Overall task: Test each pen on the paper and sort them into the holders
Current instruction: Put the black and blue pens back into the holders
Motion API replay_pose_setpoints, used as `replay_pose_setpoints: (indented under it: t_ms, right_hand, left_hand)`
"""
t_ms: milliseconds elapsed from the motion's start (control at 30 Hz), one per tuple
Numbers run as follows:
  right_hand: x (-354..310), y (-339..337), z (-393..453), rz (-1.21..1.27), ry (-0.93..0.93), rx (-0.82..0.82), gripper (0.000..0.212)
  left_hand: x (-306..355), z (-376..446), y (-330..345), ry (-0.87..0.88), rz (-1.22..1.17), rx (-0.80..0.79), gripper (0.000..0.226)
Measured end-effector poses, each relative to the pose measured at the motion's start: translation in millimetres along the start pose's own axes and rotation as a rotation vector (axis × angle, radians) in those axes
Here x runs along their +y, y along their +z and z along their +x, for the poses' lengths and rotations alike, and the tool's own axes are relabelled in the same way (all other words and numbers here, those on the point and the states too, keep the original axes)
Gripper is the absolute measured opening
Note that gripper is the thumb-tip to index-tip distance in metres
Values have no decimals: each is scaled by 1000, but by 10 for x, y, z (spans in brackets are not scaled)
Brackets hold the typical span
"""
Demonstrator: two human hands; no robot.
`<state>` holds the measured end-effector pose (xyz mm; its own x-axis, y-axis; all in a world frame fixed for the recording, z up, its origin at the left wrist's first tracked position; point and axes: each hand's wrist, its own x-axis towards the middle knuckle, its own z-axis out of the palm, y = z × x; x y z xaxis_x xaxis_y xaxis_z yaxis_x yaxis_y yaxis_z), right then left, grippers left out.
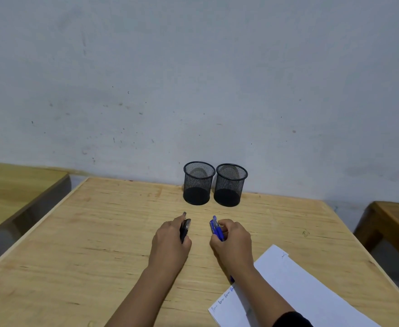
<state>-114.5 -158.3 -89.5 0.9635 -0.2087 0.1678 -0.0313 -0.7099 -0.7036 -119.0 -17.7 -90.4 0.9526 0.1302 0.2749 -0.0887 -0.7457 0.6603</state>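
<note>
Two black mesh holders stand side by side at the table's far edge, the left holder [198,183] and the right holder [230,185]; both look empty. My left hand [170,241] is shut on a bunch of black pens [185,228], a short way in front of the left holder. My right hand [234,241] is shut on a bunch of blue pens [216,228], in front of the right holder. A white sheet of paper [295,286] with blue scribbles lies at the lower right, partly under my right forearm. A blue pen tip [231,278] pokes out beneath that forearm.
The wooden table [87,244] stands against a pale wall [193,79]. Another wooden surface [17,190] sits to the left across a gap, and a third wooden piece [394,223] to the right.
</note>
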Motion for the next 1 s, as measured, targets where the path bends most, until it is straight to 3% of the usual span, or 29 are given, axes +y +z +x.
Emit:
replay_pose_setpoints:
  t_ms: [133,267,633,1000]
  right_hand:
    - [0,7,-3,10,-22,1,41]
    - [29,-23,12,79,-13,4,43]
    - [-19,-147,42,495,181,33,34]
    - [-507,-571,612,846,47,100,29]
  left_hand:
    - [29,5,-20,-27,16,-39,58]
    - [5,-8,-57,-72,-132,-11,53]
    - [16,10,-55,-119,-225,13,51]
    - [775,579,-335,-11,-630,260,42]
